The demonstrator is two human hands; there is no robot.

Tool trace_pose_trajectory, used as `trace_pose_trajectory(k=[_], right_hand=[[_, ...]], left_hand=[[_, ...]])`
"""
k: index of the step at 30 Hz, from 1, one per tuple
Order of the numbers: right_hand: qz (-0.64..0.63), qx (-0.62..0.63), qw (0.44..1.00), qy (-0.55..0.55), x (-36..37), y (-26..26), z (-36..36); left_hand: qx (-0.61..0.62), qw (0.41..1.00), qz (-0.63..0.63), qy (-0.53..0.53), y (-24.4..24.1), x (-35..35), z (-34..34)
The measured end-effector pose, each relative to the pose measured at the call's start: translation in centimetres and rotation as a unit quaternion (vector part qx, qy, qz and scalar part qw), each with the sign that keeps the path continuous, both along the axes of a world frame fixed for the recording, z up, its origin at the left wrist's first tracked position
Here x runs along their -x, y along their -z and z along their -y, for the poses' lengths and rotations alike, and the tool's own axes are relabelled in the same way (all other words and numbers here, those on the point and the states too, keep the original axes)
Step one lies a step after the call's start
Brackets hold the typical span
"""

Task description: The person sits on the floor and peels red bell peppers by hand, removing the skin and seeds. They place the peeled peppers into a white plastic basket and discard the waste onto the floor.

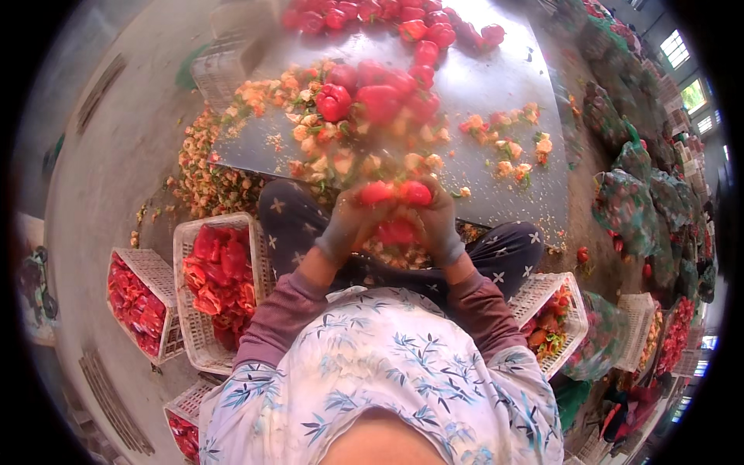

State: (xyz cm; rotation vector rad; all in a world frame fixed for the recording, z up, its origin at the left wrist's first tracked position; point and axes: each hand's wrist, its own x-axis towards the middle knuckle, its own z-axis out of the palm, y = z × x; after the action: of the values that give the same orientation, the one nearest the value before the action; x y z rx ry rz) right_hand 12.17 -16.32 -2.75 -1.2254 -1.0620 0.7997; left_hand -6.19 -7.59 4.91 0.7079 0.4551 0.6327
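Both hands wear thin, light gloves and meet over my lap at the near edge of a metal sheet. My left hand and my right hand grip a red bell pepper between them, its upper parts showing between the fingers; blur hides whether it is whole or split. Just beyond the hands lie pale pepper cores with seeds and green stems. Behind those sit several whole red peppers, and a larger pile of red peppers covers the sheet's far end.
A white plastic crate of opened red peppers stands beside my left knee, another crate beyond it. A crate with mixed pepper pieces stands at my right. Discarded cores heap on the floor at left. Green mesh sacks line the right side.
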Motion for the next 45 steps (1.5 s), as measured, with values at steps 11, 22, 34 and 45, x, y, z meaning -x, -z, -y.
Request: trace_pose_trajectory(k=[11, 22, 34, 45], right_hand=[[-0.053, 0.117, 0.990, -0.056, -0.5, -5.7, 0.5], [0.127, 0.022, 0.990, -0.049, -1.6, -6.4, 0.8], [0.077, 0.013, 0.986, 0.147, 1.5, -3.1, -1.0], [-0.317, -0.020, 0.934, -0.163, -4.6, -3.5, -0.6]], left_hand=[[-0.675, 0.689, -0.249, -0.086, 0.1, -0.3, -0.4], [-0.271, 0.960, -0.054, 0.041, 5.2, 1.9, 0.3], [-0.396, 0.894, -0.210, -0.003, 1.9, 0.1, 0.9], [-0.168, 0.982, -0.051, -0.068, 5.4, 0.6, 0.2]])
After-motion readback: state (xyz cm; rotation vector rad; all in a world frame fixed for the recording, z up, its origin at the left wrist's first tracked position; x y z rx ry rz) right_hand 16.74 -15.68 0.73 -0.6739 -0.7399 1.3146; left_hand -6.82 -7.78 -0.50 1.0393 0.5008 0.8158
